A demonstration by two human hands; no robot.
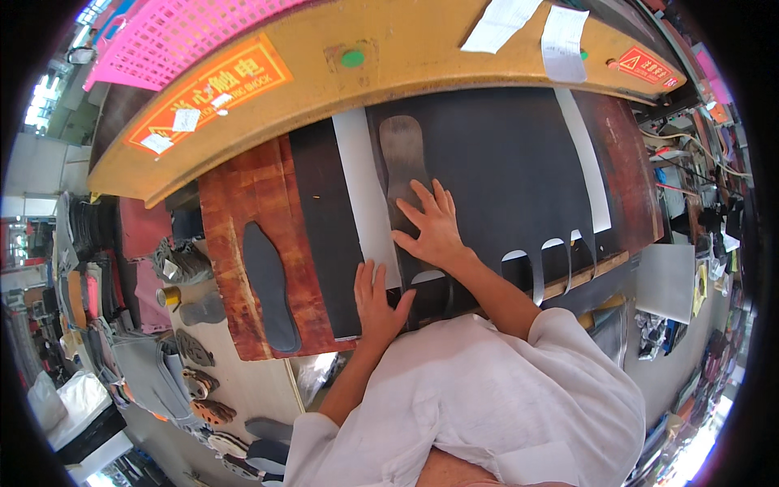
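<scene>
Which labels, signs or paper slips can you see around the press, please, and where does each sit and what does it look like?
Large warning sign: left part of the yellow press head, orange-red rectangle with yellow lettering.
Small warning sign: right end of the press head, red rectangle with a triangle symbol.
White paper slips: upper edge of the press head, two plain sheets.
Small white stickers: stuck over the large sign.
Green round dot: centre of the press head.

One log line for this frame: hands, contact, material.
left hand: flat on black sheet edge | right hand: spread flat by sole-shaped cutting die | wooden cutting board beneath | sole cut-outs along near edge
</scene>
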